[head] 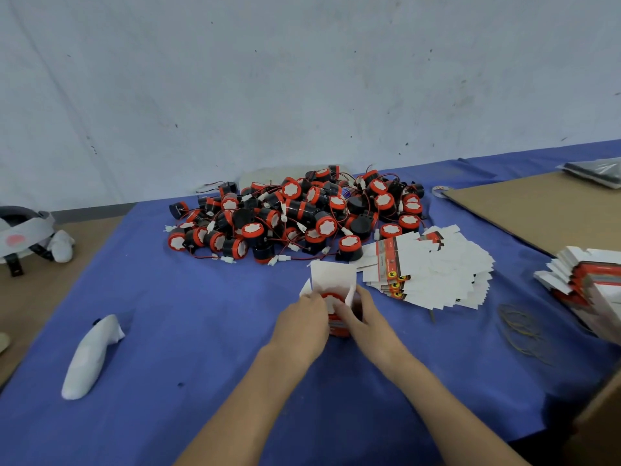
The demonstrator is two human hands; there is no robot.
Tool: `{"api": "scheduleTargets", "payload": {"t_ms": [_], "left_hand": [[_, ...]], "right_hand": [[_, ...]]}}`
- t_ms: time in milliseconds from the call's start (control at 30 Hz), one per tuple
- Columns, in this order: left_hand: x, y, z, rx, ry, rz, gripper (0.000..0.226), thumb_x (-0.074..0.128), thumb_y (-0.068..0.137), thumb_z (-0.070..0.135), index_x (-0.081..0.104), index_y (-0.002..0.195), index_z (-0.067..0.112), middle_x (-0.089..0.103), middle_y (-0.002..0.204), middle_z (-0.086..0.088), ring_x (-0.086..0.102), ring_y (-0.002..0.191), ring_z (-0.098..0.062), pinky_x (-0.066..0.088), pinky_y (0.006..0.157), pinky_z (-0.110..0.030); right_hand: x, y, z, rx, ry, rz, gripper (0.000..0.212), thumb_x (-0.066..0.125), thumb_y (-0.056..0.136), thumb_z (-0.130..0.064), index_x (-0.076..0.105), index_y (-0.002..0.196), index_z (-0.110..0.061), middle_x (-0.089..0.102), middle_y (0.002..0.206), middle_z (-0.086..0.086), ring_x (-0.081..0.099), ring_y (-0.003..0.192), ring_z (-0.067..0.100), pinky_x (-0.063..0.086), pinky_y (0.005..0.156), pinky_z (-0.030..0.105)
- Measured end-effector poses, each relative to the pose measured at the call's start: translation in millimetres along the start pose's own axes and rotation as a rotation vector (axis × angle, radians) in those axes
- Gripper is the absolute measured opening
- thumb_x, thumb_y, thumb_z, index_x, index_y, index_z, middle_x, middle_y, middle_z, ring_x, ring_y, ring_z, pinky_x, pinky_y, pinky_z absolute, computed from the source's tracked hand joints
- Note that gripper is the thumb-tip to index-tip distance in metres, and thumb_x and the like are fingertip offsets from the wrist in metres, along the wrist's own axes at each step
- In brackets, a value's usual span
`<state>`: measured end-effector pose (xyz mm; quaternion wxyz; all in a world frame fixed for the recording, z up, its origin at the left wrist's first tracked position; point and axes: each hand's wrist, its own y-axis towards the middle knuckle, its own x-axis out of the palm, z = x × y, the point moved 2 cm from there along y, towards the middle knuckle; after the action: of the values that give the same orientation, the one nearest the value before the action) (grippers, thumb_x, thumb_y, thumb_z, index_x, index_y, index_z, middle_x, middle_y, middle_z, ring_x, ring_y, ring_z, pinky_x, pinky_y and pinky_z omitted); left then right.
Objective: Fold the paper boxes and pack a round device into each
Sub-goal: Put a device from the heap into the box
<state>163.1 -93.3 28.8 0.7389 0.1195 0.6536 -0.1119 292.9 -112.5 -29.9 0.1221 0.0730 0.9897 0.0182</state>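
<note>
While the forearms are reaching in from the near edge of the blue-covered bench [201, 331], the left hand [300, 322] and the right hand [364, 319] are both clasping the paper box [337, 326], with fingers curled round its opposite sides. The box is standing upright on the bench between them, and a round device [331, 302] is sitting in its open mouth, showing its red rim and white face. The tall white lid flap [332, 274] is standing up on the far side and the small side flaps are splaying outward, so closing appears to be the step now coming up.

To do it well, the person is probably needing to press the device fully below the rim with its wire tucked inside; I cannot see that wire here. The side flaps should be going in first and the lid flap last. One hand ought to be steadying the body without squeezing, since thin card is likely creasing easily.

Off to the right, loose rubber bands [521, 327] are lying on the bench. Just beyond the box, a fanned heap of flat box blanks [437, 277] is lying within reach. Further back, the pile of round devices [295, 213] is lying with its red wires tangled, so the next one lifted may be dragging its neighbours along.
</note>
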Motion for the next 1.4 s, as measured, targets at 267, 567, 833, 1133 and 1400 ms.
{"api": "scheduleTargets", "payload": {"t_ms": [267, 567, 833, 1133, 1400], "left_hand": [[4.7, -8.4, -16.9, 0.113, -0.229, 0.22, 0.03, 0.042, 0.101, 0.009, 0.047, 0.129, 0.017, 0.062, 0.098, 0.002, 0.056, 0.072, -0.01, 0.038, 0.056, -0.019], [9.3, -15.6, -33.0, 0.258, -0.129, 0.409, 0.041, 0.076, 0.082, 0.005, 0.06, 0.117, 0.021, 0.058, 0.101, 0.005, 0.057, 0.072, -0.009, 0.034, 0.053, -0.01], [9.6, -14.4, -17.7, 0.31, -0.029, 0.497, 0.062, 0.084, 0.05, -0.004, 0.07, 0.107, 0.017, 0.068, 0.095, 0.002, 0.061, 0.069, -0.015, 0.045, 0.051, -0.022], [12.3, -14.2, -22.3, 0.197, 0.014, 0.478, 0.062, 0.09, 0.052, -0.002, 0.07, 0.11, 0.009, 0.065, 0.092, -0.003, 0.061, 0.067, -0.015, 0.044, 0.049, -0.019], [11.6, -7.4, -11.9, 0.205, 0.314, 0.455, 0.04, 0.085, 0.058, 0.011, 0.071, 0.095, 0.016, 0.065, 0.084, 0.001, 0.061, 0.075, -0.015, 0.051, 0.062, -0.026]], "right_hand": [[15.7, 1.4, -9.3, 0.056, -0.273, 0.274, 0.015, 0.05, 0.102, -0.035, 0.052, 0.103, -0.019, 0.063, 0.1, -0.001, 0.061, 0.093, 0.021, 0.054, 0.083, 0.046], [16.2, 0.3, -8.5, 0.036, -0.316, 0.299, 0.018, 0.052, 0.1, -0.038, 0.05, 0.099, -0.021, 0.064, 0.102, -0.002, 0.063, 0.094, 0.019, 0.057, 0.083, 0.045], [15.2, -1.5, -10.0, -0.008, -0.365, 0.297, 0.017, 0.052, 0.102, -0.037, 0.052, 0.104, -0.02, 0.063, 0.102, -0.002, 0.062, 0.094, 0.019, 0.054, 0.086, 0.045], [15.5, -1.6, -8.3, -0.02, -0.348, 0.292, 0.022, 0.053, 0.099, -0.039, 0.053, 0.113, -0.022, 0.063, 0.11, -0.003, 0.062, 0.099, 0.019, 0.055, 0.088, 0.044], [15.4, -0.7, -7.4, -0.021, -0.399, 0.315, 0.017, 0.054, 0.099, -0.039, 0.05, 0.107, -0.024, 0.063, 0.106, -0.002, 0.059, 0.092, 0.018, 0.054, 0.084, 0.041]]}}
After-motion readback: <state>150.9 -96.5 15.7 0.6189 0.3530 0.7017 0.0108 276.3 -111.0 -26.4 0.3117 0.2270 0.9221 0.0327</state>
